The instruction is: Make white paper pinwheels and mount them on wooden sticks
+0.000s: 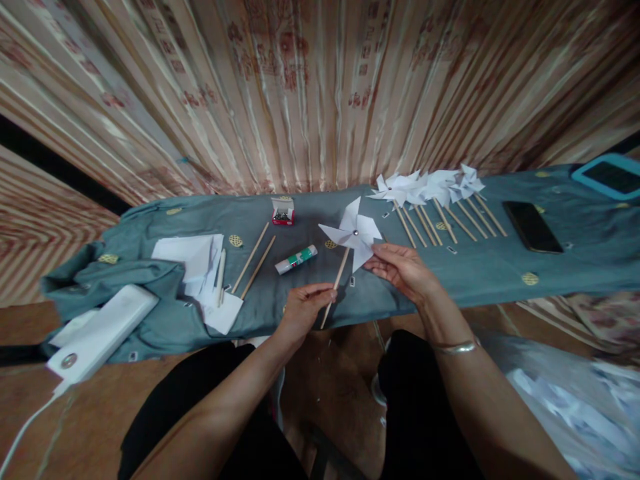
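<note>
A white paper pinwheel (356, 232) on a thin wooden stick is held upright at a slant over the table's near edge. My left hand (306, 305) is closed on the stick, pinching it between thumb and fingers below the paper. On the other side, my right hand (400, 268) pinches the lower right blade of the pinwheel. A round metallic pin head shows at the paper's centre. Just left of the pinwheel lies a glue stick (296, 259) with a green label. Behind it stands a small open red box (283, 215) of shiny pins.
Several finished pinwheels (440, 187) lie in a row at the back right, beside a black phone (533, 227). On the left are loose sticks (257, 267), white paper sheets (187, 257) and a white power strip (103, 330) with a cable. A blue-framed object (610, 177) lies far right.
</note>
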### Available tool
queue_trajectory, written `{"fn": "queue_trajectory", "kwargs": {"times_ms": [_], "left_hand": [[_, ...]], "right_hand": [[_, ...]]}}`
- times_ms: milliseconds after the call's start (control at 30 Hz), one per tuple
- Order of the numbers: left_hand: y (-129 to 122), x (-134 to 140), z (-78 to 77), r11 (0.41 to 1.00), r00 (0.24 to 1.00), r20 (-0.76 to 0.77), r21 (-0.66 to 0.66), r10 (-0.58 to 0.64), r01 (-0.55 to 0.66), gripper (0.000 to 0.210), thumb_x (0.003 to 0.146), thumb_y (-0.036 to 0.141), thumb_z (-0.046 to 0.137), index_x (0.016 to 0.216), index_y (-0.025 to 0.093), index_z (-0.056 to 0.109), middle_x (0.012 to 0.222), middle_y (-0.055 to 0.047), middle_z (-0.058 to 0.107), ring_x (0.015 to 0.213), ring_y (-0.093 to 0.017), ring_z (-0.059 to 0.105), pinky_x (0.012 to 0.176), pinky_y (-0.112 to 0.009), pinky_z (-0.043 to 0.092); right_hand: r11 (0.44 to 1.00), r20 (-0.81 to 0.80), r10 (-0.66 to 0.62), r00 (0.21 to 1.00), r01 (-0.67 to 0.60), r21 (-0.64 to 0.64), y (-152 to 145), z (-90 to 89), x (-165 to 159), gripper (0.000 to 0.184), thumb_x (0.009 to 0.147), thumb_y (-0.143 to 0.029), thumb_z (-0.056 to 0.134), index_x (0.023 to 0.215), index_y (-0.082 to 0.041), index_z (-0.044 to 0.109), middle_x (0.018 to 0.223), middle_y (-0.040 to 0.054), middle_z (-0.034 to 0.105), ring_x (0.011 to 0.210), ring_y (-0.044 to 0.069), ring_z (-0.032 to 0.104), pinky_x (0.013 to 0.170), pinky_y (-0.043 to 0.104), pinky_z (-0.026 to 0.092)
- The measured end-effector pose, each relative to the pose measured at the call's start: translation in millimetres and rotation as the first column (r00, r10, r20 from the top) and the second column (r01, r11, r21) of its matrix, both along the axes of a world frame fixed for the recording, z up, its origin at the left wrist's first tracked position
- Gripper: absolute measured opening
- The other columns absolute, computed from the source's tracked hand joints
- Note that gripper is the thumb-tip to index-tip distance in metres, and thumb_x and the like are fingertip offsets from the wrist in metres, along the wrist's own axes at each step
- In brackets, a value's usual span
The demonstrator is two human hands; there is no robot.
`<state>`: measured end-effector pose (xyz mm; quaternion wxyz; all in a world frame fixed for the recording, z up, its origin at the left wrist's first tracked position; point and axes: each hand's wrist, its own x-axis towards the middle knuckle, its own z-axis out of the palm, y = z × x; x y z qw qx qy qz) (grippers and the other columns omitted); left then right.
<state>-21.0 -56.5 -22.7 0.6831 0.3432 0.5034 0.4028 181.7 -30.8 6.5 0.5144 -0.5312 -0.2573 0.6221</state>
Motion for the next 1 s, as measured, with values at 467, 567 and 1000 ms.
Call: {"fn": "queue_trajectory", "kwargs": {"times_ms": [467, 567, 1000], "left_hand": [[1.2, 2.4, 1.7, 1.0, 1.0, -0.01, 0.003, 0.007, -0.006, 0.033, 0.048, 0.035, 0.086, 0.074, 0.017, 0.077, 0.066, -0.004, 0.073, 0.062, -0.014, 0.063, 0.069, -0.026, 0.05], [1.1, 2.1, 1.0, 1.0, 1.0, -0.015, 0.0, 0.011, -0.011, 0.034, 0.048, 0.036, 0.086, 0.075, 0.017, 0.077, 0.066, -0.004, 0.073, 0.063, -0.015, 0.064, 0.069, -0.027, 0.051], [4.3, 1.1, -0.2, 1.0, 1.0, 0.0, -0.007, 0.015, -0.015, 0.037, 0.046, 0.038, 0.088, 0.074, 0.016, 0.077, 0.064, -0.004, 0.072, 0.061, -0.014, 0.062, 0.067, -0.026, 0.05]], "right_hand": [[0.997, -0.005, 0.071, 0.997, -0.071, 0.02, -1.7, -2.0, -11.4, 0.029, 0.054, -0.037, 0.087, 0.067, -0.016, 0.072, 0.063, 0.0035, 0.074, 0.054, 0.008, 0.066, 0.053, 0.013, 0.051], [0.995, 0.013, 0.093, 0.996, -0.093, 0.028, -2.6, -2.0, -13.2, 0.028, 0.056, -0.038, 0.086, 0.068, -0.016, 0.072, 0.064, 0.0035, 0.074, 0.054, 0.007, 0.066, 0.053, 0.013, 0.05], [0.98, 0.104, 0.199, 0.974, -0.201, 0.01, -7.2, 6.0, -10.0, 0.042, 0.052, -0.053, 0.083, 0.065, -0.014, 0.072, 0.061, 0.005, 0.072, 0.048, 0.006, 0.06, 0.042, 0.014, 0.04]]}}
